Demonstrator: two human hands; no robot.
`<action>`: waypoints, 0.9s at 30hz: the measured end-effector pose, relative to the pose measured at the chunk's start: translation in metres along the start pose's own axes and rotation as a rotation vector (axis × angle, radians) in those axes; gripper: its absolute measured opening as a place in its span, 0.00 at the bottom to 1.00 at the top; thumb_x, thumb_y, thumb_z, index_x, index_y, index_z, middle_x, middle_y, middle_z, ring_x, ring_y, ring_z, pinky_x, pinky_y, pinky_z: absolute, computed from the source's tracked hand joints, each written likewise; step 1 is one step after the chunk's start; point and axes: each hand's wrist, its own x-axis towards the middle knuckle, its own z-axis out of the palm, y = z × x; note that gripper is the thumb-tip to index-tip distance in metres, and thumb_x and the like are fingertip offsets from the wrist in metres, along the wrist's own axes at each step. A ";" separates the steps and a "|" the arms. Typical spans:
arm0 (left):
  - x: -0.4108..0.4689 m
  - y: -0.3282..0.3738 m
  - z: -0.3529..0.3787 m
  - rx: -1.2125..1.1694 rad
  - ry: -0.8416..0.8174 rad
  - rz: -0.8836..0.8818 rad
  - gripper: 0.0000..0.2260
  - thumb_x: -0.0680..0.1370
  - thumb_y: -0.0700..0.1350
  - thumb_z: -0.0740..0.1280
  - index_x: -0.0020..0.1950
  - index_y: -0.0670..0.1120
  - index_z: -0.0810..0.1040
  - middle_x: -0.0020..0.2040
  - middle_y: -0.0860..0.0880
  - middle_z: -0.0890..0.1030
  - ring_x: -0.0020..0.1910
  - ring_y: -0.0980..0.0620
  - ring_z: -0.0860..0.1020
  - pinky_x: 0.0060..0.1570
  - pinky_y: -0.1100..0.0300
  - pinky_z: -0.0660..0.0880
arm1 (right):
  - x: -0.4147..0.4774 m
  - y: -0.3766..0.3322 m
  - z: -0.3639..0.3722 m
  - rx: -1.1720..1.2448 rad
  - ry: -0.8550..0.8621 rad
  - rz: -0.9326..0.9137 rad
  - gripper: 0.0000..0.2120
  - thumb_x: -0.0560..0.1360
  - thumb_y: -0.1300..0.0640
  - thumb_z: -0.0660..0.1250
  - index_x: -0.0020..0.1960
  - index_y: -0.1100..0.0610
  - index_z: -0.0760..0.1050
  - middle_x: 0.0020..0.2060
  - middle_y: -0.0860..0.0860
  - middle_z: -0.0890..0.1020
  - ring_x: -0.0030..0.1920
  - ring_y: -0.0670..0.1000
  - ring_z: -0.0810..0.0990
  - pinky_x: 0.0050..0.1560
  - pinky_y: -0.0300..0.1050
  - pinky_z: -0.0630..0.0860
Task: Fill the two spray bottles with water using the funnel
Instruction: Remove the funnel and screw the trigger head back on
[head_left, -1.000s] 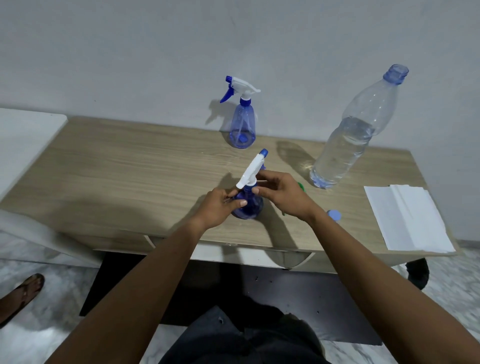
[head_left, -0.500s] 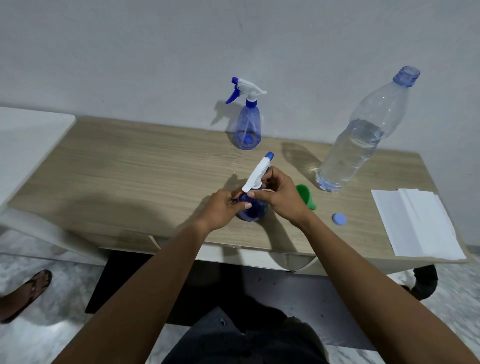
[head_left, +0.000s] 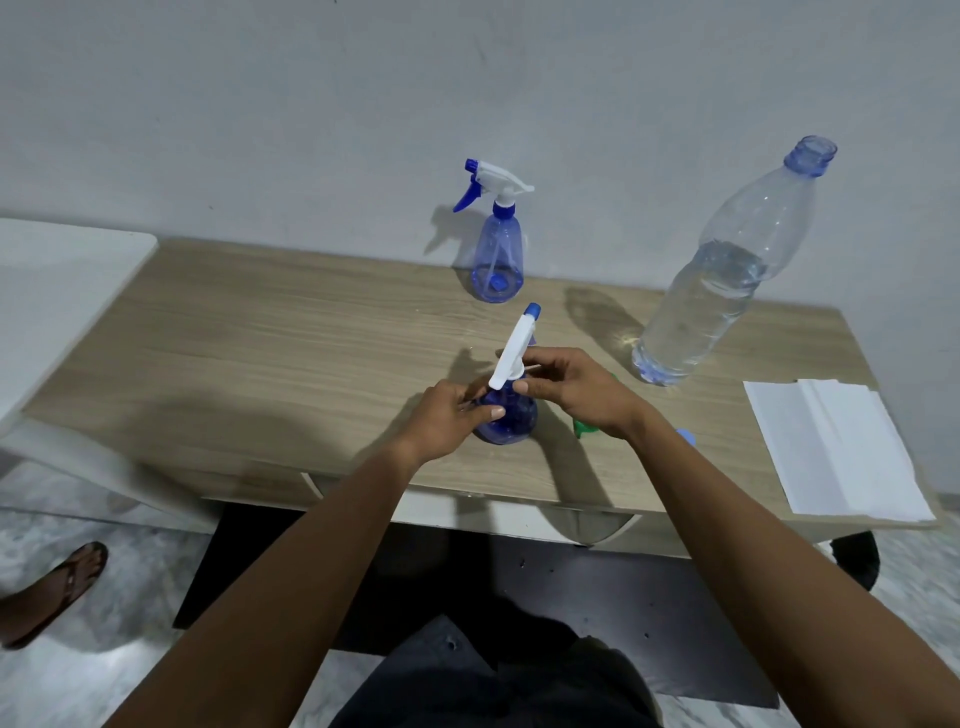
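the near bottle (head_left: 506, 418) stands on the table (head_left: 270, 353), close to its front edge, and all places here are given from it. its blue body is gripped by the left hand (head_left: 448, 415), fingers wrapped round the left side. its white spray head (head_left: 511, 351) sits tilted, and the collar under it is pinched by the right hand (head_left: 571, 387); the head seems to be partly unscrewed. just right of the bottle, mostly hidden under the right wrist, a green funnel (head_left: 584, 427) is seen, with a small blue cap (head_left: 687, 436) further right. behind the bottle a second sprayer (head_left: 497, 260) stands capped. behind and to the right the uncapped water bottle (head_left: 717, 280) is about half full. thin, light, smooth plastic is judged here: the body is best held low and firmly, the collar turned rather than the long trigger head. the big bottle is likely heavy and soft-walled, and is best taken round its middle.
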 end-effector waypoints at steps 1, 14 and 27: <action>0.000 0.000 0.000 -0.003 0.000 0.001 0.08 0.77 0.43 0.74 0.56 0.46 0.86 0.50 0.47 0.87 0.53 0.50 0.84 0.55 0.58 0.77 | 0.001 0.000 0.000 -0.005 0.006 0.006 0.14 0.78 0.64 0.70 0.63 0.59 0.81 0.58 0.55 0.85 0.59 0.57 0.83 0.65 0.49 0.78; 0.000 0.001 0.000 0.034 0.001 0.024 0.11 0.77 0.43 0.74 0.59 0.49 0.85 0.50 0.48 0.87 0.55 0.51 0.84 0.59 0.56 0.78 | 0.005 0.003 0.021 0.088 0.228 -0.028 0.18 0.67 0.71 0.79 0.46 0.57 0.74 0.42 0.52 0.84 0.46 0.54 0.84 0.49 0.44 0.82; 0.001 -0.003 0.000 0.009 0.001 -0.012 0.09 0.76 0.45 0.74 0.56 0.48 0.86 0.49 0.48 0.87 0.54 0.52 0.84 0.62 0.48 0.78 | 0.002 0.003 0.006 0.020 0.064 -0.022 0.13 0.76 0.67 0.72 0.60 0.62 0.81 0.56 0.55 0.86 0.58 0.54 0.84 0.63 0.46 0.79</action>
